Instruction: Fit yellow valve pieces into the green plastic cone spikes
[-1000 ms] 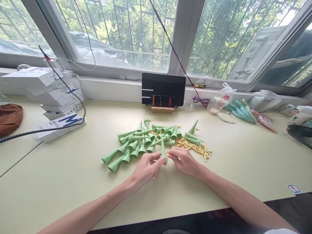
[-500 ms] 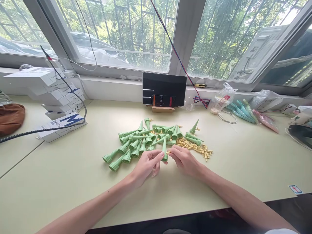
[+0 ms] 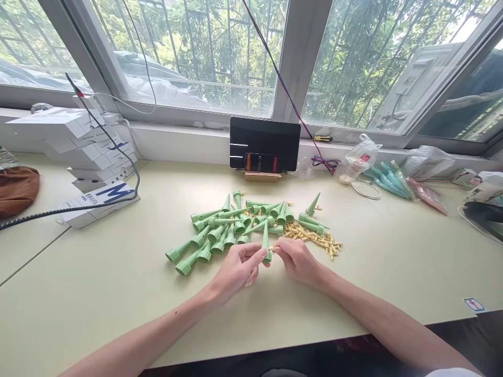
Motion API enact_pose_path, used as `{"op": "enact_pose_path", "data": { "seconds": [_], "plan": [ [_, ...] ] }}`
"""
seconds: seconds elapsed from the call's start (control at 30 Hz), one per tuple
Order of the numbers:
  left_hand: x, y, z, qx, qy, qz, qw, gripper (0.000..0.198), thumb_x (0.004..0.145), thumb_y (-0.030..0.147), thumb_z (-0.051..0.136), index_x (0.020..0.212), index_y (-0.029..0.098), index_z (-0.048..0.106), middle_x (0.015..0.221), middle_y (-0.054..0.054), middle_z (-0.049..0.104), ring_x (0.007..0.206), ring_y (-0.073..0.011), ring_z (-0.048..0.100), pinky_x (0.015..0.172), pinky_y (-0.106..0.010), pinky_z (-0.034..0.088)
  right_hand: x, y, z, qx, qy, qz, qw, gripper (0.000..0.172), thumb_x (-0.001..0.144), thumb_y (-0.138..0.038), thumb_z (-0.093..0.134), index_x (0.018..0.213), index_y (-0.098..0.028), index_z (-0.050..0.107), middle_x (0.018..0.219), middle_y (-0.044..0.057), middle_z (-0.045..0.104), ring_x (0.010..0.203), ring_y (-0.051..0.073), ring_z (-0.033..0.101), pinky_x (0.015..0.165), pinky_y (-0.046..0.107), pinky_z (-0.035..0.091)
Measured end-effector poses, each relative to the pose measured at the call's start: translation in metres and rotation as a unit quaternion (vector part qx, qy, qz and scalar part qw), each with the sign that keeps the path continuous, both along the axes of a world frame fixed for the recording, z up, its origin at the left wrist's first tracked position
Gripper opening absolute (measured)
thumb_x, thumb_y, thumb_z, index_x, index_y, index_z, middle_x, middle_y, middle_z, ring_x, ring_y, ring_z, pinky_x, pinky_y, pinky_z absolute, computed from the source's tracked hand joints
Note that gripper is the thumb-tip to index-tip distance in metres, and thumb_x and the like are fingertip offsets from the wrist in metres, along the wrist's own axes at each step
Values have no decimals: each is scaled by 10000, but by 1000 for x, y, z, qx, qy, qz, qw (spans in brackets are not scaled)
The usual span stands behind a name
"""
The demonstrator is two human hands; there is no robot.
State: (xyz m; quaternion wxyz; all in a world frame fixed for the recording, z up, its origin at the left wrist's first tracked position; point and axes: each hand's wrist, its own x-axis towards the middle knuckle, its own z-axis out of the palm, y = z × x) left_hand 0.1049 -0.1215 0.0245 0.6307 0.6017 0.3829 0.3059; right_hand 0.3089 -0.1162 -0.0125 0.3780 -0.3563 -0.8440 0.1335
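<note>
My left hand (image 3: 240, 267) is closed round the wide base of a green plastic plant watering spike (image 3: 265, 242), its point upward. On its right, my right hand (image 3: 296, 257) pinches a small yellow valve piece (image 3: 272, 248) against the side of the spike; whether it sits in a hole there I cannot tell. Just beyond both hands lies a heap of similar green spikes (image 3: 216, 233), some with yellow pieces on them. A pile of loose yellow pieces (image 3: 314, 235) spreads on the table behind my right hand.
A phone (image 3: 264, 162) leans on a black tablet (image 3: 267, 137) at the back. White boxes (image 3: 98, 152) are stacked on the left, with a black cable (image 3: 135, 178) over them. Plastic bags (image 3: 359, 159) and a white cord (image 3: 367, 195) lie at the back right.
My hands and the held spike have shifted slightly down and right. The yellow piece stays pinched at the spike's side. The heap has not moved.
</note>
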Motion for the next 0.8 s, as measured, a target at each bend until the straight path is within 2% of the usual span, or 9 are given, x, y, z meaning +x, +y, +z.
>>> {"op": "enact_pose_path", "data": {
  "seconds": [0.07,0.17,0.33,0.43,0.5,0.57,0.63,0.73,0.8],
  "plan": [
    [0,0,-1,13,1,-4,1000,427,913,524,542,972,126,685,459,48,478,391,-78,337,471,-233,358,-1,-1,0,2,-2,-7,1000,314,1033,-243,344,741,-197,451,617,-30,413,528,112,332,525,255,258],
    [0,0,-5,25,-2,-5,1000,410,901,518,559,943,127,675,571,27,515,404,-64,347,433,-219,331,-2,-3,1,-5,4,-15,1000,339,1032,-247,336,720,-195,458,606,-28,422,522,111,340,527,249,269],
    [-1,-1,-10,71,33,1,997,355,901,472,575,939,132,669,514,70,335,447,-72,283,414,-199,252,-5,-4,0,-51,45,-32,997,369,1037,-306,338,726,-188,497,620,-12,493,531,108,413,542,231,323],
    [-1,0,-12,137,68,25,988,309,894,420,601,937,132,704,511,65,330,470,-78,282,442,-206,269,-7,-4,2,-103,70,-38,992,417,1039,-361,335,709,-183,515,600,-14,489,527,108,425,543,233,337],
    [-1,1,-12,183,81,40,979,275,884,374,623,986,143,731,532,49,398,491,-84,315,477,-210,315,-7,-4,3,-156,96,-31,983,443,1034,-402,344,692,-181,515,566,-26,458,504,103,404,525,234,328],
    [0,2,-12,219,80,52,971,274,881,334,630,1073,171,738,615,18,527,508,-90,374,510,-214,370,-8,-4,5,-219,126,-15,967,466,1025,-447,355,672,-181,502,532,-40,414,474,96,365,493,233,306],
    [0,3,-12,245,79,53,965,293,895,303,613,1150,208,724,793,-30,649,533,-98,448,533,-219,422,-8,-4,6,-279,162,4,946,484,1010,-491,376,651,-183,481,515,-51,370,453,88,326,458,230,279],
    [-2,3,-14,298,88,35,950,316,934,264,557,1219,258,694,1055,-77,692,611,-117,544,562,-222,468,-8,-5,9,-363,221,44,904,480,983,-525,426,638,-191,447,504,-72,301,423,73,256,414,225,224],
    [-3,4,-15,333,93,30,938,332,953,247,526,1247,277,675,1151,-87,681,691,-137,593,588,-227,485,-9,-5,12,-412,253,70,872,469,973,-520,451,634,-196,422,513,-83,263,419,64,202,396,221,180]
  ]
}}
